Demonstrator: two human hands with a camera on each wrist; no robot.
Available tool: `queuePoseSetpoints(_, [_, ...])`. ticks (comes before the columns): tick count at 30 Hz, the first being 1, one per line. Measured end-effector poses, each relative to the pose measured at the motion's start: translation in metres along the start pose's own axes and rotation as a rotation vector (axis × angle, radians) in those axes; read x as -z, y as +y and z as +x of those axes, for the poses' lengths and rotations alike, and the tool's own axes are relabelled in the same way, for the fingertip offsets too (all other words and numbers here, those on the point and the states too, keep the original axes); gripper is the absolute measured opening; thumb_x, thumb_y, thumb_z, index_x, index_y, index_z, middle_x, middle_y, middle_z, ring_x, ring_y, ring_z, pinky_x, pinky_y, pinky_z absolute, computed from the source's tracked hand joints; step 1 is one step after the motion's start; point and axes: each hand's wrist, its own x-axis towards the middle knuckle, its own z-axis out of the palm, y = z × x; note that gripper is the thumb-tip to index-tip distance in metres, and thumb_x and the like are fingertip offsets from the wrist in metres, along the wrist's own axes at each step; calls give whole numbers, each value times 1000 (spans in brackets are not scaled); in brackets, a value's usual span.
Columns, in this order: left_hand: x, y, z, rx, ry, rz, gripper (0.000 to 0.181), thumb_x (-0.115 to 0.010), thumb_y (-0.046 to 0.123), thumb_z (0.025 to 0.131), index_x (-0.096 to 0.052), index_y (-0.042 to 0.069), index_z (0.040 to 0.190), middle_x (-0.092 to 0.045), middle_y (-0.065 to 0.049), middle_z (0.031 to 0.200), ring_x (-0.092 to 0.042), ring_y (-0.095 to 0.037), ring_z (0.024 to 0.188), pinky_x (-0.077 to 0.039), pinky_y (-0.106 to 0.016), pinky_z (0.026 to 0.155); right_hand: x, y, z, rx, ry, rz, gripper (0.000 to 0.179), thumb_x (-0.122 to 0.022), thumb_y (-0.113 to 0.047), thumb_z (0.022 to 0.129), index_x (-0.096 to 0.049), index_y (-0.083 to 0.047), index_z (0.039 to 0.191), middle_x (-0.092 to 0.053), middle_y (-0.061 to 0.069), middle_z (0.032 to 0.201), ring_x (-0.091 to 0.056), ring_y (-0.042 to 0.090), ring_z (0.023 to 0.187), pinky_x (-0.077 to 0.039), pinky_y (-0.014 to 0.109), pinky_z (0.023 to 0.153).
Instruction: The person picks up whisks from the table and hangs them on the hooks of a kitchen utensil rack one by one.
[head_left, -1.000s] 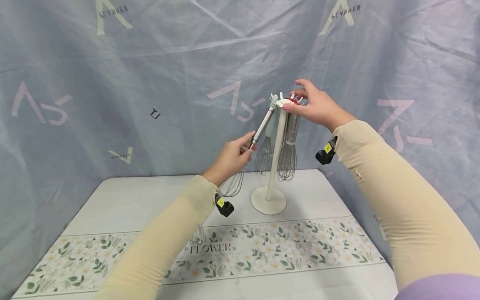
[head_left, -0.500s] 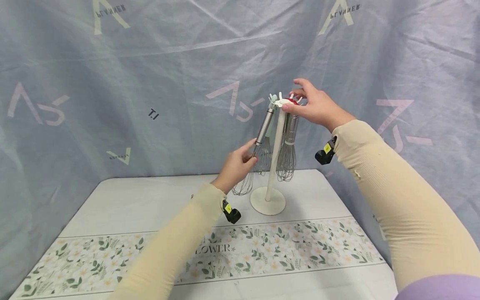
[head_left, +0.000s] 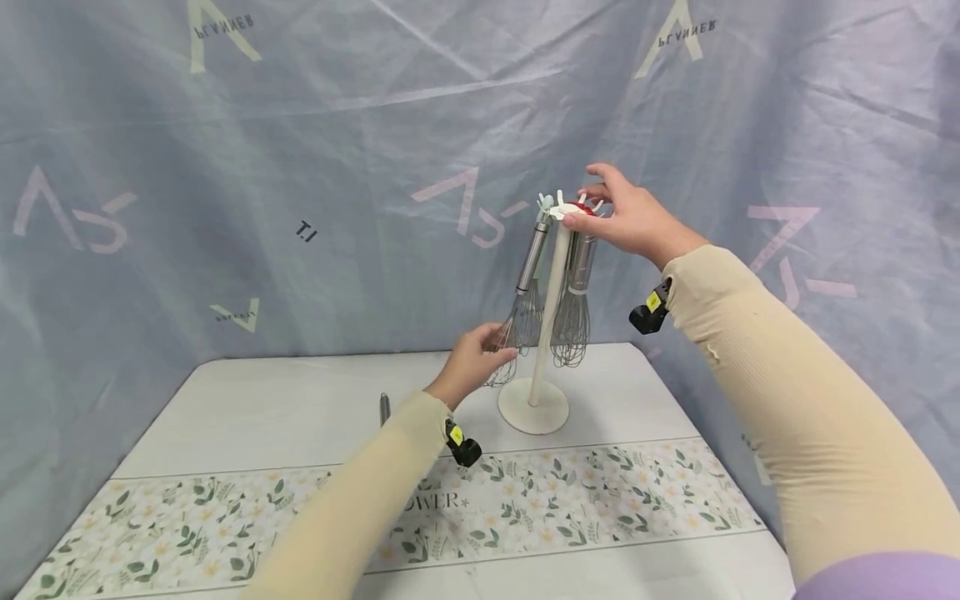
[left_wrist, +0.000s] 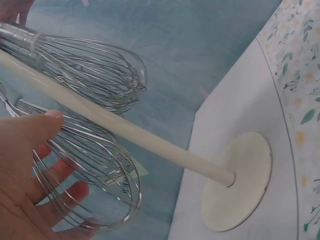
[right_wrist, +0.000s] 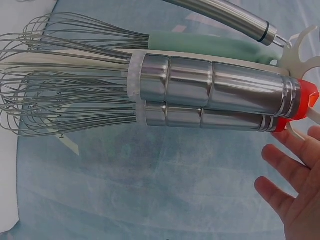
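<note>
A cream whisk stand [head_left: 555, 300] holds several hanging whisks. On its left hook hangs a steel-handled whisk [head_left: 533, 257]. My left hand [head_left: 474, 360] is around that whisk's wires [left_wrist: 131, 200], fingers loose and spread, thumb in front of them. Behind it a mint-green-handled whisk [right_wrist: 210, 47] hangs. Two thick steel-handled whisks [right_wrist: 240, 85] with red end caps hang on the right side. At the stand's top my right hand [head_left: 637, 218] holds the hook head, thumb at its front, a finger at its back, index raised. The right thumb is hidden in the right wrist view.
The stand's round base [head_left: 534, 408] stands on a white table [head_left: 285, 400] with a flowered strip across it. A steel handle [head_left: 385, 408] lies on the table, partly hidden behind the left forearm. A blue-grey curtain [head_left: 337, 167] hangs behind and at both sides.
My left hand has slid down from the whisk's handle to its wires and loosened. The whisk has swung right to hang nearer the pole. My right hand stays at the stand's top.
</note>
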Motion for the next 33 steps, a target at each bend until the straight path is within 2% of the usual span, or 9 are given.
queuePoseSetpoints(5, [-9, -6, -1, 39, -28, -1, 60, -73, 36, 95, -52, 13, 147, -61, -7, 138, -55, -28, 129, -47, -46, 105, -1, -1, 0, -1, -2, -7, 105, -63, -69, 87, -6, -26, 164, -32, 4, 164, -40, 38, 140, -38, 59, 106])
queuePoseSetpoints(9, [-14, -7, -1, 55, -25, -4, 66, -73, 37, 94, -48, 13, 150, -58, -10, 142, -51, -31, 133, -45, -49, 107, -1, -3, 2, 0, 7, -13, 105, -63, -70, 87, -6, -26, 164, -32, 4, 164, -39, 38, 141, -38, 59, 106])
queuePoseSetpoints(21, [-16, -12, 0, 152, 6, -29, 75, -75, 36, 93, -40, 15, 155, -49, -16, 150, -44, -36, 139, -42, -53, 109, 1, -4, 6, 7, -13, -14, 105, -62, -71, 87, -5, -27, 164, -31, 3, 164, -39, 38, 141, -37, 59, 107])
queuePoseSetpoints(27, [-5, -13, -5, 164, -11, 40, 76, -74, 35, 94, -36, 14, 157, -44, -18, 152, -43, -39, 140, -42, -55, 108, 4, -4, 6, 10, -15, -20, 105, -61, -71, 87, -4, -27, 164, -30, 4, 165, -39, 40, 141, -36, 60, 107])
queuePoseSetpoints(33, [21, -14, -15, 162, -6, 125, 71, -76, 30, 93, -42, 14, 153, -50, -18, 145, -51, -35, 132, -48, -51, 102, 5, -4, 6, 19, -15, -25, 105, -61, -70, 88, -3, -26, 164, -29, 5, 165, -38, 42, 141, -35, 62, 108])
